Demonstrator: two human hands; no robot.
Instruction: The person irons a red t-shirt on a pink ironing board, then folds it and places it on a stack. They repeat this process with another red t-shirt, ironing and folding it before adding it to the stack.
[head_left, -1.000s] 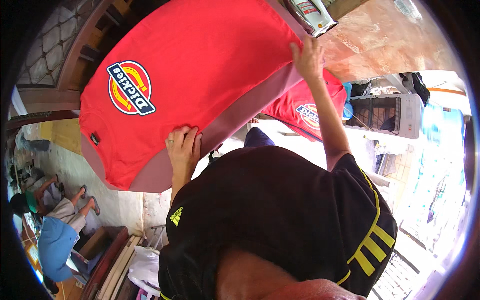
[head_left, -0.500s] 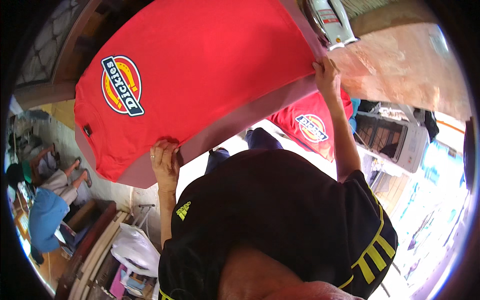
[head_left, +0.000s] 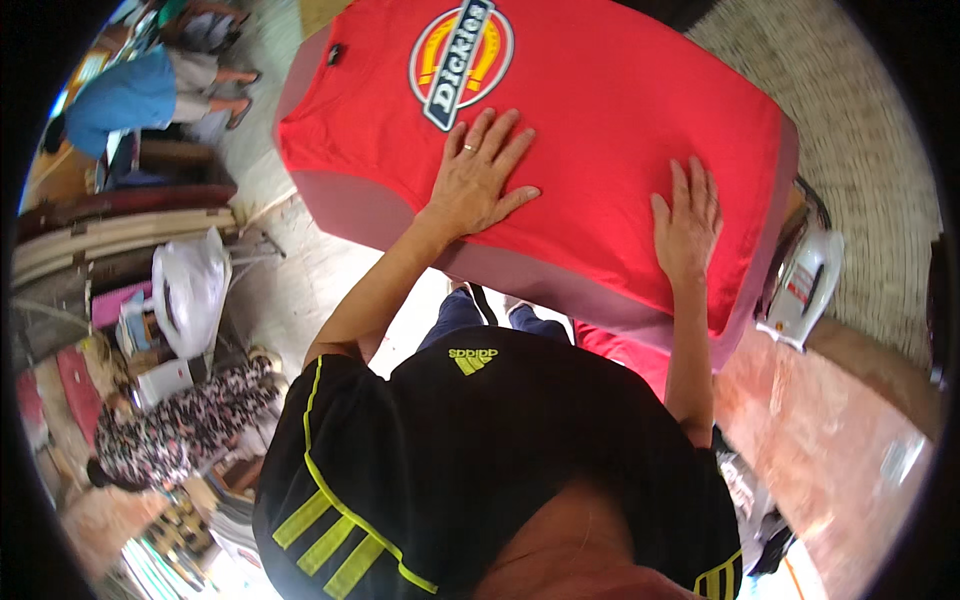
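Observation:
A red T-shirt point(head_left: 600, 110) with a round printed emblem lies spread over a padded maroon ironing board point(head_left: 370, 215). My left hand point(head_left: 483, 180), a ring on one finger, rests flat on the cloth just below the emblem, its fingers spread. Flat on the shirt farther right lies my right hand point(head_left: 687, 225), fingers stretched out. Neither hand grips anything. A white iron point(head_left: 802, 290) stands just beyond the board's right end, near my right hand.
More red cloth point(head_left: 625, 355) hangs below the board's near edge. On the left, a white plastic bag point(head_left: 190, 290) sits by stacked goods. A person in a blue top point(head_left: 125, 95) bends at the far left; another in patterned clothing point(head_left: 180, 430) is lower left.
Both hands have let go of the shirt's near edge and now lie flat on top of it. My view has turned, so the board and iron appear shifted to the right.

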